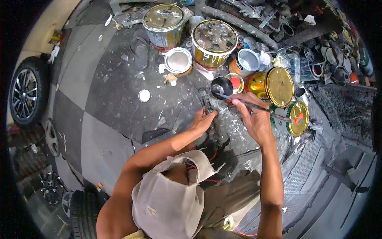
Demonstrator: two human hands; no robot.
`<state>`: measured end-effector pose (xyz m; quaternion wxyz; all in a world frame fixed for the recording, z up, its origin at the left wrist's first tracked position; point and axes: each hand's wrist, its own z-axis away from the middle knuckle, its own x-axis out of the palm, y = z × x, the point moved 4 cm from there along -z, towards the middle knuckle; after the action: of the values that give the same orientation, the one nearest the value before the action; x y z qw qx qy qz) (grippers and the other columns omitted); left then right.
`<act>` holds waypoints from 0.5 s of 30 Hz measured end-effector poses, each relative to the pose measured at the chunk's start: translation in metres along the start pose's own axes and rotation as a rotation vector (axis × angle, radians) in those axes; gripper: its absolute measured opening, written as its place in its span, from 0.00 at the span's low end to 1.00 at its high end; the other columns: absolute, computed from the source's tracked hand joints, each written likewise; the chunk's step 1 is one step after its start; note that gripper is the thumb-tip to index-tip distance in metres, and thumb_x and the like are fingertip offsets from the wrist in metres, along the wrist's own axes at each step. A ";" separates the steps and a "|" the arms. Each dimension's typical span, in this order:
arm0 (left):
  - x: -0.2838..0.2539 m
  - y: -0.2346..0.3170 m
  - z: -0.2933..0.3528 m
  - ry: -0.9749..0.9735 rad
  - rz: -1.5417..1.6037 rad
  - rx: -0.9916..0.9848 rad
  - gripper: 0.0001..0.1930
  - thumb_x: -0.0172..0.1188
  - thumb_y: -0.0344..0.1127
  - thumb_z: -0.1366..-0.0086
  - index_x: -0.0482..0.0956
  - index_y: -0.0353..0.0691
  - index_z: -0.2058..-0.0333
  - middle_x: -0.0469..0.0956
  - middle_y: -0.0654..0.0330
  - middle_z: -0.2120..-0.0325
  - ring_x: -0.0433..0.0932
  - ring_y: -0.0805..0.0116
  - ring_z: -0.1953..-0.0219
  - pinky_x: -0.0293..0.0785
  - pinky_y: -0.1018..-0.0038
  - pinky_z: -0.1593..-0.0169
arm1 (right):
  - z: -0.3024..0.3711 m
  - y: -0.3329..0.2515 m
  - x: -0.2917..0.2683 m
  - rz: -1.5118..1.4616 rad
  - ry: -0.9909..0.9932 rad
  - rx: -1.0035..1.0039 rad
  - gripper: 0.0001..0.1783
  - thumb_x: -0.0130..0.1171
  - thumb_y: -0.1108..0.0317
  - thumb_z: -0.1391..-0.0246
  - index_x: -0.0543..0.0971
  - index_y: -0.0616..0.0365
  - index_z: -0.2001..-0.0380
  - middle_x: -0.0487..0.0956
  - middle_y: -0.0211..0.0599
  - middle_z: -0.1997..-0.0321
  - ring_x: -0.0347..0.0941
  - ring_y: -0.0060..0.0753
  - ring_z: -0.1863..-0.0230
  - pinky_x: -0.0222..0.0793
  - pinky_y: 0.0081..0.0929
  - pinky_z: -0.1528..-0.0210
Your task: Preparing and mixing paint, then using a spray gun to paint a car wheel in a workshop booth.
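Observation:
My right hand is closed around a long, thin, greyish stirring stick. One end of the stick reaches into a dark, round cup; the other points toward a green tin with a gold lid. Closed too, my left hand grips a slim, dark greenish object that stands up from the fingers, just left of the cup; its kind is unclear. Against the cup's right side is a small container with a red top. What the cup holds looks dark.
Behind the cup stand paint-stained buckets, a round tin with a pale lid and a yellow tin. A white disc and a sandal lie on the floor. Metal scrap fills the far right; a wheel is at left.

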<state>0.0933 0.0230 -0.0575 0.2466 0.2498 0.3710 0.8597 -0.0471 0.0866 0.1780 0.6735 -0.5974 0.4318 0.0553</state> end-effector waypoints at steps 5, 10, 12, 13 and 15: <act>-0.001 0.001 -0.017 0.045 0.067 -0.030 0.15 0.66 0.40 0.38 0.79 0.35 0.59 0.80 0.64 0.67 0.74 0.75 0.65 0.70 0.74 0.61 | -0.019 0.014 0.010 -0.069 -0.044 0.020 0.10 0.64 0.68 0.40 0.83 0.64 0.60 0.83 0.49 0.60 0.81 0.48 0.59 0.74 0.34 0.55; 0.010 0.011 -0.027 0.101 -0.025 -0.123 0.14 0.66 0.40 0.38 0.79 0.36 0.61 0.81 0.62 0.68 0.75 0.73 0.67 0.71 0.73 0.61 | -0.034 0.027 0.017 0.036 0.045 -0.090 0.11 0.63 0.67 0.40 0.83 0.64 0.60 0.83 0.49 0.59 0.80 0.51 0.55 0.73 0.39 0.51; 0.007 0.010 -0.032 0.138 -0.003 -0.140 0.13 0.66 0.39 0.38 0.79 0.35 0.63 0.82 0.62 0.69 0.77 0.71 0.68 0.72 0.72 0.62 | -0.040 0.028 0.029 -0.002 -0.031 -0.126 0.11 0.62 0.67 0.40 0.83 0.65 0.60 0.84 0.48 0.59 0.80 0.50 0.57 0.73 0.38 0.49; 0.006 0.010 -0.037 0.130 -0.004 -0.125 0.13 0.66 0.39 0.38 0.79 0.35 0.63 0.82 0.62 0.69 0.77 0.71 0.68 0.72 0.72 0.62 | -0.042 0.030 0.034 -0.002 -0.071 -0.103 0.11 0.62 0.67 0.39 0.83 0.67 0.60 0.84 0.47 0.59 0.80 0.48 0.58 0.72 0.37 0.46; 0.016 0.022 -0.026 0.157 0.014 -0.237 0.14 0.67 0.40 0.39 0.79 0.36 0.62 0.82 0.60 0.69 0.77 0.70 0.67 0.72 0.70 0.61 | -0.047 0.046 0.031 0.066 -0.007 -0.068 0.12 0.61 0.66 0.38 0.83 0.66 0.60 0.84 0.44 0.64 0.79 0.44 0.64 0.74 0.35 0.52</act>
<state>0.0598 0.0057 -0.0523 0.2384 0.1534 0.2833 0.9162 -0.0792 0.0456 0.1274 0.6519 -0.6053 0.4470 0.0943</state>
